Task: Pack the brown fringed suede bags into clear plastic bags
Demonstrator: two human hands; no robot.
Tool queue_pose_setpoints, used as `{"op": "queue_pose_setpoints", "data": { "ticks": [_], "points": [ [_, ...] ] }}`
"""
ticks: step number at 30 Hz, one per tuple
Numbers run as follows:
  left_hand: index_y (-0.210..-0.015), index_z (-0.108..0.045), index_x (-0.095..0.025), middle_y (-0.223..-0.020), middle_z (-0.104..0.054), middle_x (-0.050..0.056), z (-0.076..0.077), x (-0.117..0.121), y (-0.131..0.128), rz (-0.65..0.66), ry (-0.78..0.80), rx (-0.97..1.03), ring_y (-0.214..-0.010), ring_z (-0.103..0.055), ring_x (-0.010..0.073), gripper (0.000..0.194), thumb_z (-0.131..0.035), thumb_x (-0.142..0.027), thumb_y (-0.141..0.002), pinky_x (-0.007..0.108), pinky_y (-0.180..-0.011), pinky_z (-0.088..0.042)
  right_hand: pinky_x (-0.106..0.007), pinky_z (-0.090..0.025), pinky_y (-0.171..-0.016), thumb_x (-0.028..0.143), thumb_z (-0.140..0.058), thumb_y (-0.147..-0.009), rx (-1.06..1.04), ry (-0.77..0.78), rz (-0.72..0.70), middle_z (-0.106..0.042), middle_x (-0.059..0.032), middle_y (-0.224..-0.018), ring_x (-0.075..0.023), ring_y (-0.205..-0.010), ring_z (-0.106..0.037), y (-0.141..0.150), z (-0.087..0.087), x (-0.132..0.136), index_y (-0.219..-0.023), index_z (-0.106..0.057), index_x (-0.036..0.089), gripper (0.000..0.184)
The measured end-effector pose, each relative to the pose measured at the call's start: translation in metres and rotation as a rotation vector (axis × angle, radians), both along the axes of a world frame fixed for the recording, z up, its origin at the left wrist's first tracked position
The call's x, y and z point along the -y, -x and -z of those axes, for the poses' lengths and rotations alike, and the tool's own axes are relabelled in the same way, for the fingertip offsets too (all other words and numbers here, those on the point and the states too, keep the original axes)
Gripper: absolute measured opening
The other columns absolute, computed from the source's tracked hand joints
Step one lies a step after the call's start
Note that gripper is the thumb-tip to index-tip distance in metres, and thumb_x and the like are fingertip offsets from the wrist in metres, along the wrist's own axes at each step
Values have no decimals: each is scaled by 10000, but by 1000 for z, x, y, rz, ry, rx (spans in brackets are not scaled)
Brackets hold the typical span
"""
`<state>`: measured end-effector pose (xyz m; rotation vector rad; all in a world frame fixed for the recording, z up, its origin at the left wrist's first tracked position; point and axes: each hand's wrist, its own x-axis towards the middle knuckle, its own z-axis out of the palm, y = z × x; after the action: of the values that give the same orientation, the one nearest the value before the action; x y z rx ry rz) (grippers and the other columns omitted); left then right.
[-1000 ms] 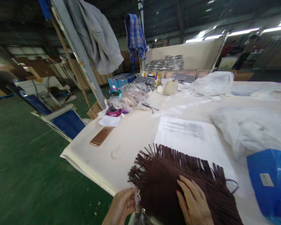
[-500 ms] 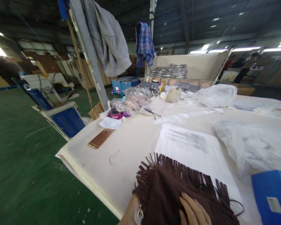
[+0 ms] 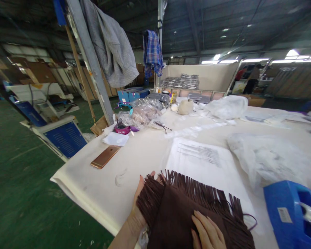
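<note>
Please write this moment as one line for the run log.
left hand: at left edge of brown fringed piece | right hand: on its top | phone: on table

Landmark: dark brown, soft fringed piece [image 3: 176,214]. Bare left hand [image 3: 137,211] at its left edge, forearm [image 3: 126,232] slanting up from below; fingers partly hidden by its fringe, tips showing. Bare right hand [image 3: 208,231] palm-down on its face, fingers slightly bent.

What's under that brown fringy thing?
Part of the left hand is under the fringe of the brown piece. A white sheet shows past its far edge; whatever lies deeper underneath is covered.
</note>
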<state>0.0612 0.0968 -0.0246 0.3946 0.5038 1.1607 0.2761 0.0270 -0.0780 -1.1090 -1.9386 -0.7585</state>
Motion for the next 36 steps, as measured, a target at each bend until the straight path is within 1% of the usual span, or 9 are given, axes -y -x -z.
{"op": "queue_pose_setpoints", "data": {
  "ticks": [5,9,16,20,22,25,28,32,36],
  "points": [
    [-1332,-411,-199,-1402,-401,95,6,25,-35,-15,-564,-1219,-1330,-281,280,576,-447,-519,-855,500,-1122,-172,-317,-506,-784,166,-459,-826,-41,34,-39,-683,-106,-963,-191,-897,-640,0,4,3,-1012,-601,115,240],
    [-1400,-268,-184,-1442,-306,142,43,48,-68,-170,-1105,-1892,-1343,-228,307,639,-458,-473,-862,523,-1060,-310,-291,-543,-756,171,-442,-853,-239,131,-101,-674,-90,-972,-183,-899,-639,-7,14,8,-1045,-578,164,235],
    [-1371,-248,-1,-1328,-424,269,60,52,-92,-348,-1550,-1983,-1291,-309,377,716,-445,-466,-863,517,-948,-429,-310,-501,-912,201,-422,-890,-643,443,-172,-563,-93,-1196,-189,-1114,-540,-4,-28,11,-1192,-480,203,308],
    [-1292,-430,-189,-1169,-622,53,40,58,-65,-260,-1925,-1583,-1187,-485,180,378,-375,-243,-922,294,-969,-431,-276,-518,-878,186,-430,-882,-548,396,-198,-592,-90,-1163,-172,-1074,-567,0,-45,9,-1160,-513,197,290],
    [-1195,-514,-303,-1101,-648,-10,25,55,-34,-221,-1768,-1419,-1096,-543,150,304,-421,-272,-908,269,-950,-432,-290,-532,-850,183,-450,-866,-420,296,-172,-631,-90,-1104,-180,-1023,-598,-3,-43,9,-1126,-543,186,276],
    [-994,-612,-223,-1000,-649,54,4,32,11,-287,-662,-1316,-940,-591,185,208,-544,-293,-811,282,-853,-460,-302,-540,-817,158,-481,-828,-180,103,-129,-691,-69,-965,-178,-915,-645,-9,-34,10,-1041,-588,165,238],
    [-804,-614,-163,-833,-660,55,-8,-4,27,32,94,-956,-823,-614,188,155,-630,-292,-720,287,-803,-459,-275,-545,-770,144,-464,-818,-37,22,-68,-709,-56,-892,-162,-851,-663,-14,-24,8,-960,-614,152,207],
    [-708,-620,-108,-747,-685,114,-9,-37,10,379,268,-730,-683,-645,200,283,-580,-381,-773,316,-700,-491,-261,-537,-802,131,-450,-818,-36,51,-53,-705,-68,-921,-159,-890,-656,-13,-17,6,-964,-622,134,226],
    [-721,-645,-95,-734,-698,115,-4,-47,-12,531,326,-625,-657,-656,203,371,-480,-399,-853,304,-672,-500,-247,-497,-894,148,-490,-823,-210,161,-104,-690,-60,-984,-152,-981,-624,-23,-15,19,-1018,-612,161,230]
  ]
}}
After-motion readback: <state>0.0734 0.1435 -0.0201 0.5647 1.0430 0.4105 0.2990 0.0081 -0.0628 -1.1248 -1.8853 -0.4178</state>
